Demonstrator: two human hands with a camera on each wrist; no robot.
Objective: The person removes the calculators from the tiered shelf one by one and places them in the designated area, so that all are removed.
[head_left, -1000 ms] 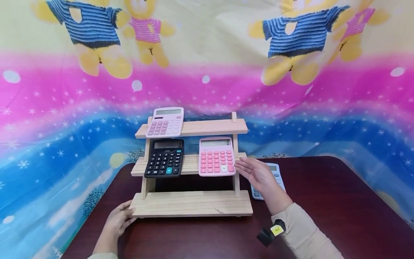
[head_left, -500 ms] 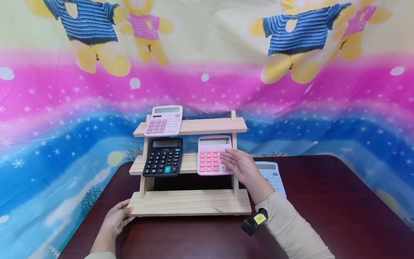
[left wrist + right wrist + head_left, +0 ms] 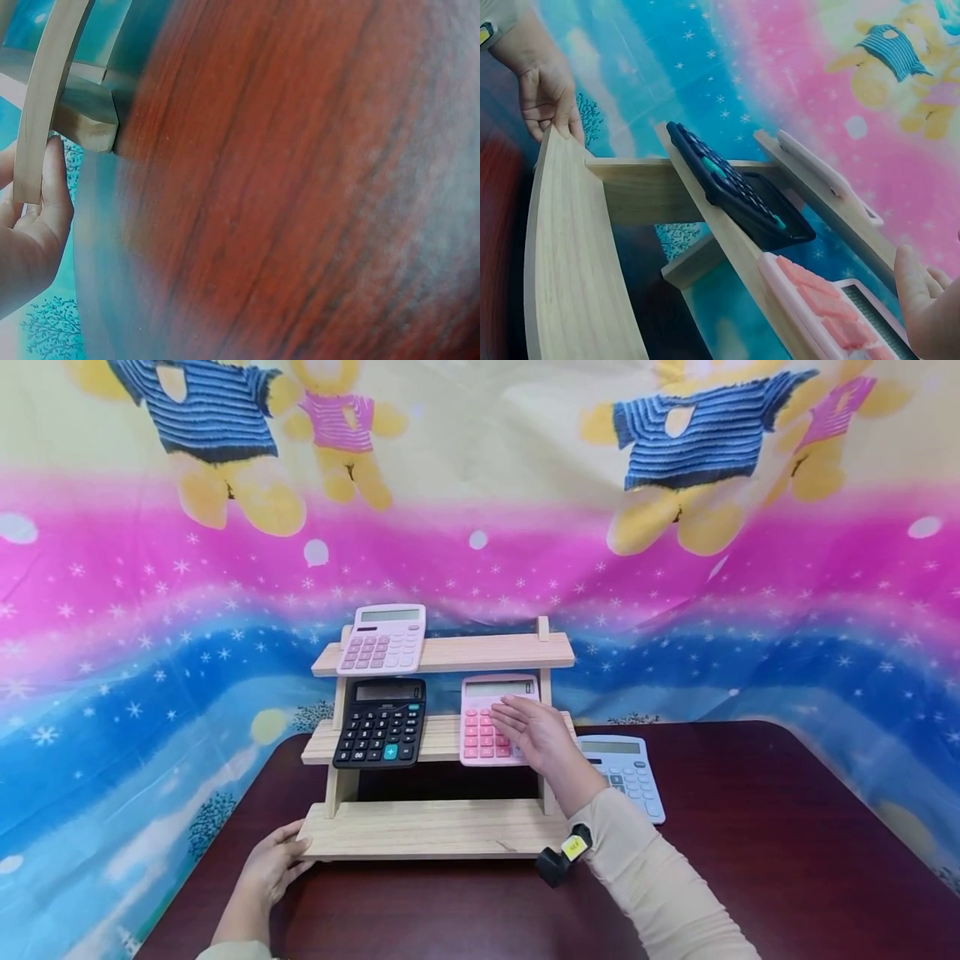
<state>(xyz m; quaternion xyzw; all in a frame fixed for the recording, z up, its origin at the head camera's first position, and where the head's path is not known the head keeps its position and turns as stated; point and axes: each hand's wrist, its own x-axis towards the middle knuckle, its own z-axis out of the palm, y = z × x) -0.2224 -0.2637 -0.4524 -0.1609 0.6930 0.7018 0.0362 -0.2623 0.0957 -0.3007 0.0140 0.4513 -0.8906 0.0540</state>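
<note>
A three-tier wooden rack (image 3: 420, 831) stands on the table. My left hand (image 3: 267, 868) pinches the left end of its bottom board; in the left wrist view the thumb and fingers of that hand (image 3: 37, 240) lie on both sides of the board (image 3: 43, 97). On the middle tier leans a pink calculator (image 3: 480, 722), right of a black calculator (image 3: 381, 722). My right hand (image 3: 543, 739) is in front of the pink calculator with fingers extended, covering its lower right keys. The right wrist view shows this hand (image 3: 934, 315) beside the pink calculator (image 3: 832, 315); contact is unclear.
A pale pink calculator (image 3: 384, 639) leans at the left of the top tier. Behind my right forearm, a light blue calculator (image 3: 633, 781) lies on the dark red table (image 3: 750, 827). A printed cloth (image 3: 480, 585) hangs behind the table.
My right hand has moved left, from the pink calculator's right edge to in front of its keys. More of the blue calculator shows. My left hand keeps its grip on the rack.
</note>
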